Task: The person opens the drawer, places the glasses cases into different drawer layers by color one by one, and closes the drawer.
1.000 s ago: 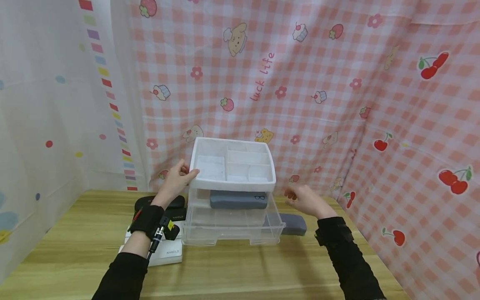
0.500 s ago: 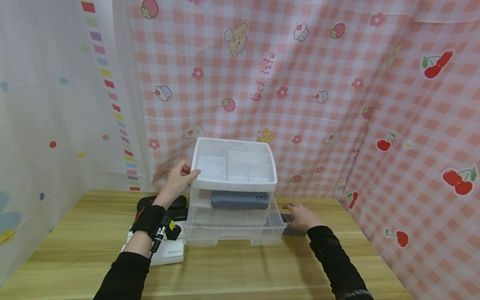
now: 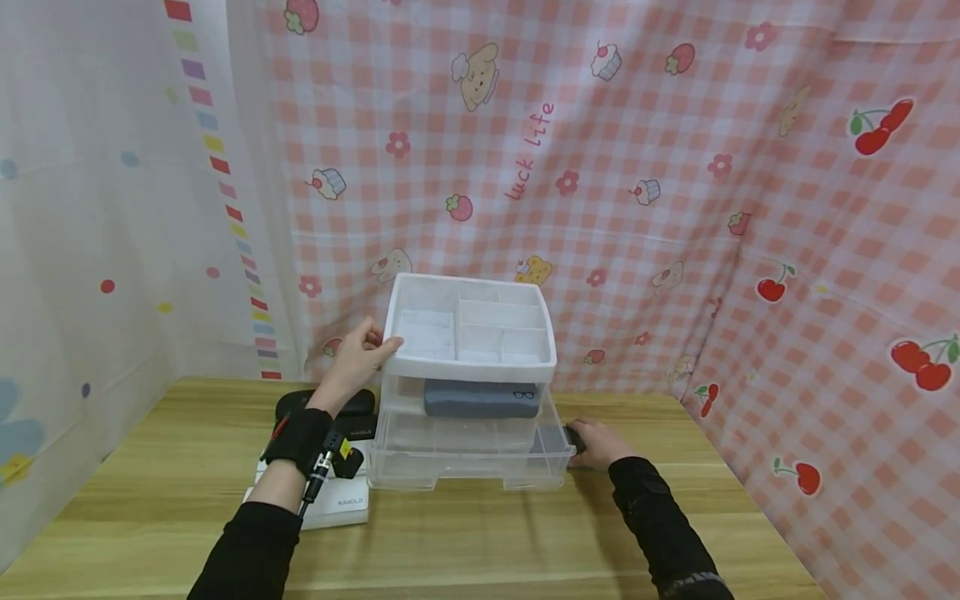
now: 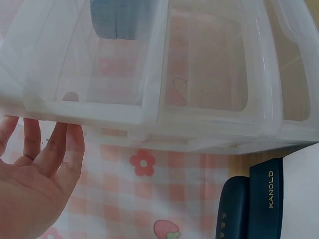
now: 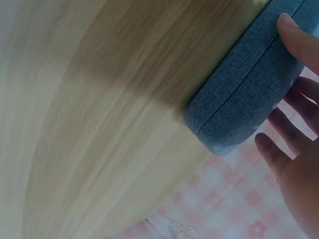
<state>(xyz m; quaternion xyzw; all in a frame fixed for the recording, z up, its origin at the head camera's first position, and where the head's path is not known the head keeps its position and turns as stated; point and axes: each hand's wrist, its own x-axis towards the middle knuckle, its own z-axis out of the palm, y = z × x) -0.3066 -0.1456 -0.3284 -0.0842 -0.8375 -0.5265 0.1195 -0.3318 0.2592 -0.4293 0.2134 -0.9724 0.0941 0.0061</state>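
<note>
In the head view, the left hand [image 3: 356,364] pinches the near left corner of the white top tray [image 3: 468,367], thumb over the rim. Beneath the tray sits a blue-grey case with a glasses mark [image 3: 482,401]; a clear drawer front [image 3: 472,463] stands on the near side. At the right, just beside the drawer, the right hand [image 3: 597,446] grips a second grey-blue case [image 3: 576,440] at the worktop [image 3: 480,554]. White boxes [image 3: 333,505] and dark cases [image 3: 326,403] lie to the left.

In the left wrist view, four slightly spread fingers [image 4: 75,144] touch the tray's edge.

In the right wrist view, the second case is held between thumb and spread fingers [image 5: 294,132]; whether it rests on the worktop, I cannot tell.
</note>
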